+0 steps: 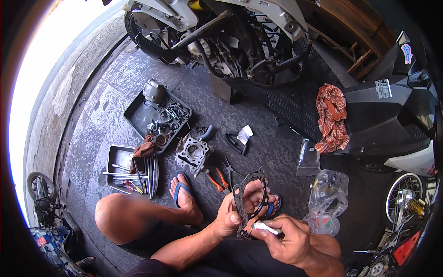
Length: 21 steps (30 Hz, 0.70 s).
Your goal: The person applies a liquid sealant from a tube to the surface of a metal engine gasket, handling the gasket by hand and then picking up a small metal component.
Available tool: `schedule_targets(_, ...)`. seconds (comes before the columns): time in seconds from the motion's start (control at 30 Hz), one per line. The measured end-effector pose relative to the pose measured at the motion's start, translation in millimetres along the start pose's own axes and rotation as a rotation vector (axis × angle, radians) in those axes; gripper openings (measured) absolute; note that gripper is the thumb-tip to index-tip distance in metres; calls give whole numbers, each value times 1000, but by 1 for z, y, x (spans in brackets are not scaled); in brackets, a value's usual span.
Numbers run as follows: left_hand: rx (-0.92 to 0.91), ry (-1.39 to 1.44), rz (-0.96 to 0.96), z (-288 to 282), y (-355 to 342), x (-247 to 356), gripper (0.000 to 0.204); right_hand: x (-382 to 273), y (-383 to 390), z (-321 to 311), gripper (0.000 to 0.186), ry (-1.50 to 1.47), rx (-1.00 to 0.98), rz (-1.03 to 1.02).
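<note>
Gasket (238, 196) held up in loosely curled left hand (225, 215), thumb at its edge | right hand (291, 240), fingers closed, pinches white tube (266, 227) just beside it | step: likely coating gasket | next: calls for steady, even tracing

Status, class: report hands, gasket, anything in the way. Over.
Left hand holds black gasket; right hand grips white tube. Tube beside gasket, contact unclear. Nothing seen blocking; pliers on floor beyond.

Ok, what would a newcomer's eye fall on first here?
Probably the orange patterned cloth on the black bodywork at right. Next, the metal engine cylinder on the floor near the middle, then the thin gasket in the left hand, a white tube in the right hand.
</note>
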<state>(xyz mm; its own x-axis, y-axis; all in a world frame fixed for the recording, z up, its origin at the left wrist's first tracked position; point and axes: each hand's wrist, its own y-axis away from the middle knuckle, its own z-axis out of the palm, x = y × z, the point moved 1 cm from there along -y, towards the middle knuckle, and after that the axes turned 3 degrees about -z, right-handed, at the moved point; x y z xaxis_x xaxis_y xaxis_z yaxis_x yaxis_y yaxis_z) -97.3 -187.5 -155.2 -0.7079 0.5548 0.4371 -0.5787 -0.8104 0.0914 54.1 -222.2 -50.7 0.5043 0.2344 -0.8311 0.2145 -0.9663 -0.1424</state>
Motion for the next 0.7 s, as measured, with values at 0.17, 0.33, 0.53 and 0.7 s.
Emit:
schedule_targets(0.17, -50, 38, 2, 0, -1, 2, 116, 11, 7, 1, 16, 39, 104, 85)
schedule_targets(0.33, -34, 27, 25, 4, 1, 6, 117, 3, 2, -3, 15, 29, 36, 71)
schedule_targets(0.53, -47, 22, 29, 7, 1, 7, 118, 8, 5, -8, 14, 29, 47, 107)
schedule_targets(0.7, -51, 19, 41, 6, 2, 8, 119, 8, 4, -10, 14, -15, 57, 147)
